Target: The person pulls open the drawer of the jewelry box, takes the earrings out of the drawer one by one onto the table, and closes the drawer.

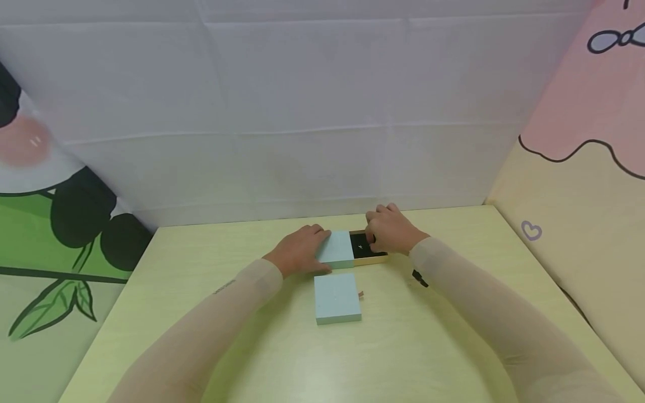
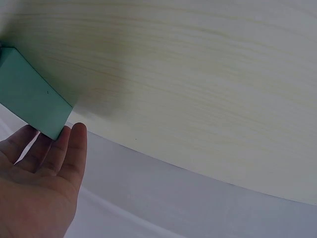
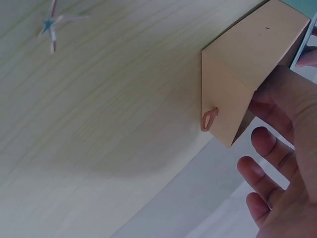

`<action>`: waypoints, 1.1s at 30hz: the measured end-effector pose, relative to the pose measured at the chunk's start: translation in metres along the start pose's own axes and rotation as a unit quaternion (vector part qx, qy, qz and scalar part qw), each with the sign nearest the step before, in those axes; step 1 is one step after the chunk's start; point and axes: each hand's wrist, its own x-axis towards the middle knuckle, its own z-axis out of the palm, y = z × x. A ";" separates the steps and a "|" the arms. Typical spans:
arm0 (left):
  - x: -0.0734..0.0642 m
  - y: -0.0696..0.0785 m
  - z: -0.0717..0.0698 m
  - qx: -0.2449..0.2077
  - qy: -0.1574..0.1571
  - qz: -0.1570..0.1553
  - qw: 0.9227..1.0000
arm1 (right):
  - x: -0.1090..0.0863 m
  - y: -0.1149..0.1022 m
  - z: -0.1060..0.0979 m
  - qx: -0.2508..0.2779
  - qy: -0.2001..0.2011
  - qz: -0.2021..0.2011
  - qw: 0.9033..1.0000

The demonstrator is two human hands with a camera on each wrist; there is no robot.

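Note:
A light-blue drawer box lies toward the back of the table, its inner tray slid out to the right. The tray is tan outside with a black lining, and a small shiny piece shows on the lining. My left hand grips the blue sleeve, thumb along the near side and fingers at the far side. Over the tray's right end, my right hand reaches thumb and forefinger inside; I cannot tell whether they pinch anything. Its other fingers hang loosely bent outside the tray.
A second light-blue box, closed, with a brown pull tab at its right, sits just in front. A small star-shaped trinket lies on the pale wooden table. White cloth hangs behind the table; a painted wall stands at right.

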 end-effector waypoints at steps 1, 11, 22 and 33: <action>0.000 0.000 0.000 0.001 0.000 0.000 1.000 | 0.000 0.000 -0.001 0.000 0.001 0.000 1.000; 0.001 -0.001 0.001 -0.001 0.001 0.000 1.000 | -0.003 -0.001 -0.007 0.001 0.013 -0.005 1.000; -0.002 0.000 0.000 0.003 0.002 -0.005 1.000 | -0.006 0.001 -0.012 0.008 0.027 -0.009 1.000; -0.003 0.002 -0.001 0.003 0.003 -0.004 1.000 | -0.013 0.008 -0.026 0.024 0.022 0.019 0.999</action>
